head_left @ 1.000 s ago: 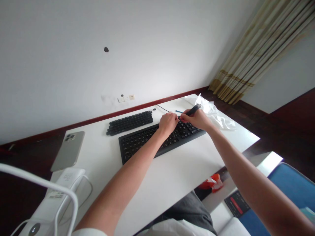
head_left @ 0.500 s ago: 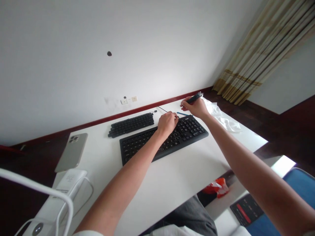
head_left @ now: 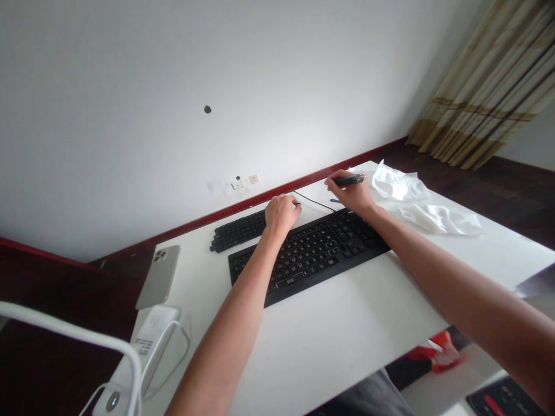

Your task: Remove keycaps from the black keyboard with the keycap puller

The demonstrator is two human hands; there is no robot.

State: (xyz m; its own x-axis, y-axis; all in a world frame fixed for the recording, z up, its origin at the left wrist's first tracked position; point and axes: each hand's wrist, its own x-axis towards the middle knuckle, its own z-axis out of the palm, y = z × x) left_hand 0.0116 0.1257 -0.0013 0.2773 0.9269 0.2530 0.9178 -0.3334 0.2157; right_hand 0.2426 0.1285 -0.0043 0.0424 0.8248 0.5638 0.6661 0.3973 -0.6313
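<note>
Near the block of loose black keycaps [head_left: 236, 232], my left hand [head_left: 281, 215] is closed, pinching a small black keycap [head_left: 298, 204] between thumb and fingertips. The block lies behind the left part of a black keyboard [head_left: 310, 251], whose key positions show pale squares. My right hand [head_left: 350, 190] is wrapped round a dark pen-shaped tool [head_left: 349, 180] with a shiny end, above the keyboard's far right corner. Its working tip is hidden by the fingers. A thin blue stick [head_left: 335, 200] lies on the table beside that hand.
Crumpled clear plastic [head_left: 440, 218] covers part of the white table [head_left: 347, 323] at right. A phone [head_left: 159, 277] and a white power strip [head_left: 143, 352] with cables are at left. A black cable [head_left: 314, 201] runs from the keyboard toward the wall.
My left hand has moved left, from over the keyboard to the keycap block, with the small keycap. My right hand stays near the keyboard's right end with the tool. The view has shifted.
</note>
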